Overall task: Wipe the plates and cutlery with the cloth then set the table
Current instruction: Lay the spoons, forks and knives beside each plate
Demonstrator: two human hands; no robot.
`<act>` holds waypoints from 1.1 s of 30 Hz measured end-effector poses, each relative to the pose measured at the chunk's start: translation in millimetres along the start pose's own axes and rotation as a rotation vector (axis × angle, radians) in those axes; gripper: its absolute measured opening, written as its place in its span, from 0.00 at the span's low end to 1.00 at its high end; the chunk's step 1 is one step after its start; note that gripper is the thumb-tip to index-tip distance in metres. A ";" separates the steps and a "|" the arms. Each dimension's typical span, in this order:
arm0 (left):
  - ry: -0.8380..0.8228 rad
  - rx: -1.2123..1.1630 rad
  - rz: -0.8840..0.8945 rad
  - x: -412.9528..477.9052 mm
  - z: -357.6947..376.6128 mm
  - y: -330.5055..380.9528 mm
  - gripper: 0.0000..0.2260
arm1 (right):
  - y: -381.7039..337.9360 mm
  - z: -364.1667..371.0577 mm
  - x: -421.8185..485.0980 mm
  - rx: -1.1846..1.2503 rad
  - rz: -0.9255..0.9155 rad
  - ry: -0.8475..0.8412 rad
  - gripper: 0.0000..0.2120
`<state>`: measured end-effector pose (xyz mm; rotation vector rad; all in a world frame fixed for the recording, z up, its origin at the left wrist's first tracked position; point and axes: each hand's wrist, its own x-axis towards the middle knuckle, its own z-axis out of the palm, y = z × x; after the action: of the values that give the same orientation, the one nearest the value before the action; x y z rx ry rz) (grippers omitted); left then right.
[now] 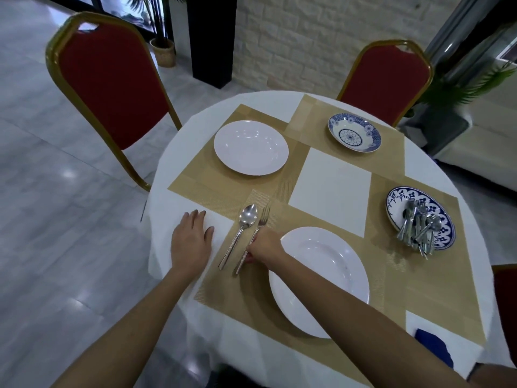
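A white plate lies on the near gold placemat. To its left lie a spoon and a fork, side by side. My right hand pinches the fork's handle. My left hand rests flat with straight fingers on the white tablecloth, left of the spoon. A second white plate sits on the far left mat. A blue patterned plate at the right holds several pieces of cutlery. A blue cloth lies at the near right edge.
A blue patterned bowl sits on the far mat. Red chairs with gold frames stand at the far left and far side; part of another shows at the right. The table is round, with its edge near my left hand.
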<state>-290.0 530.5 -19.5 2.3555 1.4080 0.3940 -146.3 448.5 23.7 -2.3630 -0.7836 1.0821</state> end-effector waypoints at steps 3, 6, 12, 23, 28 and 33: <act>-0.118 0.142 0.079 -7.0 11.0 -18.9 0.30 | 0.1 1.8 -7.3 -0.141 -0.033 -0.036 0.10; -0.106 0.161 0.090 -8.6 12.4 -19.9 0.32 | 4.9 5.5 -6.8 -0.136 -0.029 -0.035 0.07; -0.076 0.103 0.069 -9.5 11.3 -18.2 0.31 | 1.2 6.8 -2.5 -0.148 -0.003 0.039 0.05; -0.067 0.085 0.049 -10.0 11.4 -17.4 0.27 | 0.8 5.4 -7.0 -0.144 -0.001 0.073 0.10; -0.075 0.084 0.049 -9.9 11.4 -18.7 0.27 | -0.1 5.3 -10.2 -0.208 -0.029 0.111 0.11; -0.089 0.095 0.063 -10.8 8.1 -16.5 0.29 | -3.3 1.5 -13.0 -0.200 -0.034 0.080 0.07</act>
<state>-304.5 526.8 -34.7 2.4656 1.3417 0.2407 -155.5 442.8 31.8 -2.5305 -0.9375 0.9279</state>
